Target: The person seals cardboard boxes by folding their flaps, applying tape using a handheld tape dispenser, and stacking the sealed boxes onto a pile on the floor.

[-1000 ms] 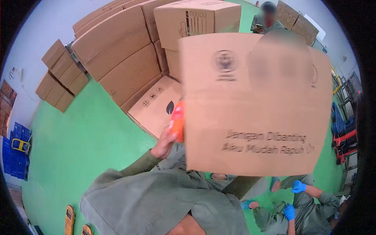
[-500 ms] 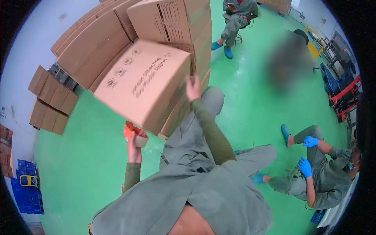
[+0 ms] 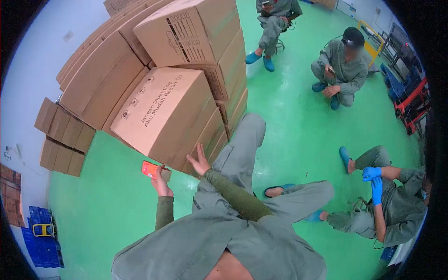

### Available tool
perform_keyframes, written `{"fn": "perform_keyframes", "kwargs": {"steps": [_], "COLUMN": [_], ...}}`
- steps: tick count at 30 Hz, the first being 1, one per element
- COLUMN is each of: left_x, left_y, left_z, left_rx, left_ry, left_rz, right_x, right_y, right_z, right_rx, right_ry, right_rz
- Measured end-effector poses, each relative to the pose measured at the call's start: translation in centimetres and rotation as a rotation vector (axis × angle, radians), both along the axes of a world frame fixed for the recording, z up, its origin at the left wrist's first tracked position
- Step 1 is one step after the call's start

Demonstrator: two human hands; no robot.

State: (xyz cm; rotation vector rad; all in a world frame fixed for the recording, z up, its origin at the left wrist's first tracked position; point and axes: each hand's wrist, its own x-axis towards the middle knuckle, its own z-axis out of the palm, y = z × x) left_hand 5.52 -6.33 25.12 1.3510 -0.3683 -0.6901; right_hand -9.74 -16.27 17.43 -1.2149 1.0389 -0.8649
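Note:
My left hand (image 3: pixel 161 183) is closed around an orange tape dispenser (image 3: pixel 151 170), held just below the near corner of a brown cardboard box (image 3: pixel 161 114) printed "Jangan Dibanting". That box rests on the low stack of boxes in front of me. My right hand (image 3: pixel 199 162) is spread flat with fingers apart, at the box's lower right edge, holding nothing. Green sleeves cover both my arms.
More stacked boxes (image 3: pixel 196 30) rise behind, with flat cartons (image 3: pixel 100 65) leaning at the left. Three other people are on the green floor (image 3: pixel 298 116): one seated (image 3: pixel 275 16), one crouching (image 3: pixel 343 67), one in blue gloves (image 3: pixel 387 205) at the right. Blue crates (image 3: pixel 39 238) stand at the lower left.
The box went from held up in front of me down onto the stack. My right hand let go of its top edge and dropped to its lower side. The tape dispenser stayed in my left hand.

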Motion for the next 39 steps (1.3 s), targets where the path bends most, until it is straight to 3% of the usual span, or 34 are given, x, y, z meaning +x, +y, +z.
{"fn": "perform_keyframes", "kwargs": {"steps": [2, 3, 5, 8, 10, 12, 14, 16, 18, 20, 25, 28, 31, 34, 38, 39], "left_x": [-1.0, -1.3, -1.6, -0.7, 1.5, -0.6, -8.4, -11.7, -12.3, -11.2, -8.5, -6.9, -4.3, -1.8, -0.5, -0.1], "left_y": [-0.5, -0.4, -0.2, -1.2, -4.6, -5.1, -5.2, -5.0, -4.4, -4.7, -6.1, -6.3, -7.1, -7.4, -8.3, -8.2], "left_z": [1.4, 2.0, 4.6, 6.7, 2.8, 4.5, 10.5, 12.0, 12.4, 11.1, 10.1, 11.5, 11.3, 10.4, 10.1, 9.6], "left_rx": [-0.035, -0.100, -0.088, -0.337, -0.769, -0.619, -0.403, -0.548, -0.527, -0.461, -0.440, -0.468, -0.456, -0.398, -0.391, -0.364], "left_ry": [-0.156, -0.266, -0.424, -0.432, -0.358, -0.532, -0.710, -0.849, -1.165, -1.157, -0.831, -0.772, -0.829, -0.907, -0.900, -0.907], "left_rz": [0.139, 0.177, 0.259, 0.281, 0.467, 0.473, 0.265, 0.101, -0.015, -0.104, -0.063, 0.014, 0.130, 0.223, 0.200, 0.181], "right_x": [-2.7, -2.0, -4.7, -9.4, -12.5, -14.9, -17.5, -18.5, -18.6, -18.3, -12.1, -6.5, -3.5, -1.5, -3.3, -4.5], "right_y": [-0.3, -0.6, 0.2, 1.0, 1.5, 1.6, 2.0, 2.6, 2.8, 3.5, 4.9, 6.1, 4.8, 2.4, 1.4, 0.5], "right_z": [1.8, -2.2, 0.6, 3.2, 4.1, 4.8, 8.8, 10.4, 11.8, 12.6, 11.1, 8.0, 6.9, 5.9, 6.8, 6.9], "right_rx": [0.140, -0.025, 0.021, 0.005, -0.066, -0.104, -0.091, -0.142, -0.181, -0.188, -0.178, -0.436, -0.351, -0.261, -0.250, -0.271], "right_ry": [-0.105, 0.026, -0.188, -0.365, -0.413, -0.438, -0.398, -0.393, -0.385, -0.380, -0.129, 0.169, 0.044, 0.141, 0.142, 0.115], "right_rz": [0.048, -0.103, -0.103, -0.160, -0.181, -0.302, -0.356, -0.381, -0.383, -0.353, -0.063, 0.006, 0.194, 0.277, 0.239, 0.115]}}
